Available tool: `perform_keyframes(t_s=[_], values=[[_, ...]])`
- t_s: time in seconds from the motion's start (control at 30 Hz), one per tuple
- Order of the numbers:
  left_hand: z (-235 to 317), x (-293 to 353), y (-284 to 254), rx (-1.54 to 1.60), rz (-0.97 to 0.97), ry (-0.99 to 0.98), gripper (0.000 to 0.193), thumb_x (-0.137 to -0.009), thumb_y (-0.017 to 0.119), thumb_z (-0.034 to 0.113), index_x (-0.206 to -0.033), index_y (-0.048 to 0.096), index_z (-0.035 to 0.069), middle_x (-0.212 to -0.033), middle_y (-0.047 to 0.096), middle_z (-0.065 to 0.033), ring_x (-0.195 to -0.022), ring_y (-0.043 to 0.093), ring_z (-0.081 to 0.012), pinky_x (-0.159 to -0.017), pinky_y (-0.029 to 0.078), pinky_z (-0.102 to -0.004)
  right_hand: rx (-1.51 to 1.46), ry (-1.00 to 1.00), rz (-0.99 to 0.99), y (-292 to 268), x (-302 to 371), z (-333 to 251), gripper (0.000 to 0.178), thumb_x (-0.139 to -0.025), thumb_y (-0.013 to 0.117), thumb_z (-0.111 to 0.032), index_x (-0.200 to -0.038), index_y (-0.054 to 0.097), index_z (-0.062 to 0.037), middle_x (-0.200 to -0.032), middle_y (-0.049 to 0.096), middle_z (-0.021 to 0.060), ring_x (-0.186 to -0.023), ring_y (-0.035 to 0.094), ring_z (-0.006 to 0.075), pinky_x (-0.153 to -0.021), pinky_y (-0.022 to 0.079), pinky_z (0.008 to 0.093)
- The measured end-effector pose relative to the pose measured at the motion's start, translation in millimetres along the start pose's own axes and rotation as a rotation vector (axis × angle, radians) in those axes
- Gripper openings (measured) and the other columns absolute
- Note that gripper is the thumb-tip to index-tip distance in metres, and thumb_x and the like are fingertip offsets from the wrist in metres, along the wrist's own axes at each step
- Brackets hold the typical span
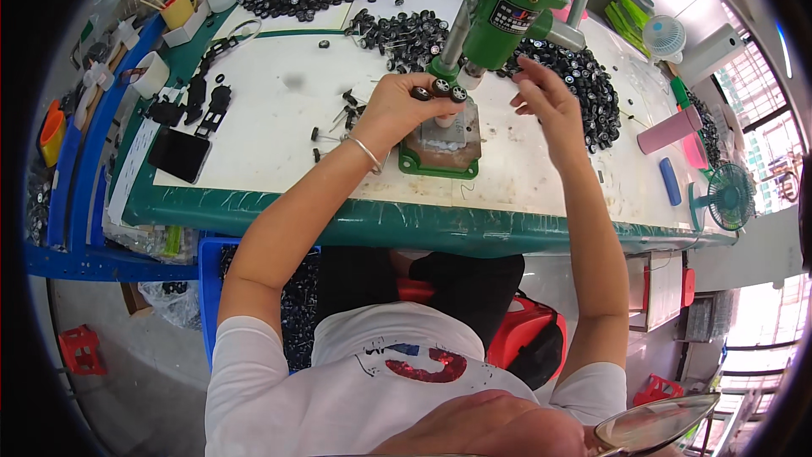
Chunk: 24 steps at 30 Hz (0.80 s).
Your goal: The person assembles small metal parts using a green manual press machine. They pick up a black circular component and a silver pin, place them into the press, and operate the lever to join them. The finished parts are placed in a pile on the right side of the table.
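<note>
The white-topped bench (271,101) carries a green press (499,25) and, right of it, a wheel pile (592,97). The left hand (396,112) has its grip clamped on small black wheels (458,94), 3 visible, at the press, above its base. The right hand (551,110) is near the pile, grip apart and loosely curled. Each wheel probably handles as light, stiff and sturdy, slightly slippery; pinch it across the rim with 2 fingertips.
</note>
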<state>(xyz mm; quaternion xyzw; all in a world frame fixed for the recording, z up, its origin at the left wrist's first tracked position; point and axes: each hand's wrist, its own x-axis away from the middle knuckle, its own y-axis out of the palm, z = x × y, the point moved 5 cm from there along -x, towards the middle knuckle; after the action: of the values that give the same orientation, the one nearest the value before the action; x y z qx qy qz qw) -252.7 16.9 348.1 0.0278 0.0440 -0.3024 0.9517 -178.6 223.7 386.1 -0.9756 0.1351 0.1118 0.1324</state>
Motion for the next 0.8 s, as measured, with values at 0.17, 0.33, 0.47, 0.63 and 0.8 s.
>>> perform_keyframes(t_s=[0.17,0.33,0.47,0.63,0.8], values=[[-1,-9,6,0.022,0.031,0.011,0.023,-0.070,0.080,0.012,-0.089,0.072,0.002,-0.078,0.068,-0.0018,-0.068,0.058,-0.0057,-0.064,0.046,-0.0210,-0.061,-0.037,0.111,-38,-22,-27,0.036,-0.093,0.057,-0.017,-0.125,0.054,-0.0003,-0.102,0.063,0.0060,-0.080,0.061,0.0119,-0.070,0.049,0.0250],[-7,-18,6,0.001,0.083,0.015,0.022,-0.069,0.080,0.010,-0.089,0.073,0.003,-0.080,0.069,-0.0013,-0.070,0.059,-0.0057,-0.066,0.047,-0.0213,-0.157,-0.138,0.215,-43,-56,-71,0.037,-0.094,0.053,-0.026,-0.119,0.058,0.0000,-0.097,0.064,0.0053,-0.079,0.062,0.0139,-0.070,0.050,0.0263],[-6,-20,8,0.023,0.066,0.043,0.021,-0.069,0.081,0.008,-0.088,0.073,0.003,-0.081,0.069,-0.0003,-0.070,0.060,-0.0055,-0.067,0.048,-0.0211,-0.310,-0.174,0.112,-46,-107,-114,0.028,-0.096,0.048,-0.025,-0.112,0.058,-0.0040,-0.098,0.061,0.0057,-0.088,0.058,0.0151,-0.074,0.049,0.0280],[-4,-18,4,0.015,0.047,0.060,0.019,-0.069,0.081,0.007,-0.086,0.073,0.004,-0.081,0.070,0.0007,-0.072,0.060,-0.0052,-0.068,0.048,-0.0207,-0.642,-0.157,-0.024,-27,-153,-165,0.016,-0.094,0.056,-0.026,-0.085,0.053,-0.0131,-0.052,0.042,-0.0077,-0.037,0.037,0.0033,-0.031,0.027,0.0157],[-5,-21,7,-0.007,0.048,0.115,0.018,-0.069,0.080,0.007,-0.086,0.073,0.005,-0.080,0.069,0.0011,-0.070,0.059,-0.0049,-0.067,0.049,-0.0210,-0.746,-0.128,-0.156,-71,-201,-133,0.018,-0.091,0.060,-0.026,-0.081,0.051,-0.0143,-0.051,0.036,-0.0092,-0.037,0.029,0.0020,-0.032,0.021,0.0169]])
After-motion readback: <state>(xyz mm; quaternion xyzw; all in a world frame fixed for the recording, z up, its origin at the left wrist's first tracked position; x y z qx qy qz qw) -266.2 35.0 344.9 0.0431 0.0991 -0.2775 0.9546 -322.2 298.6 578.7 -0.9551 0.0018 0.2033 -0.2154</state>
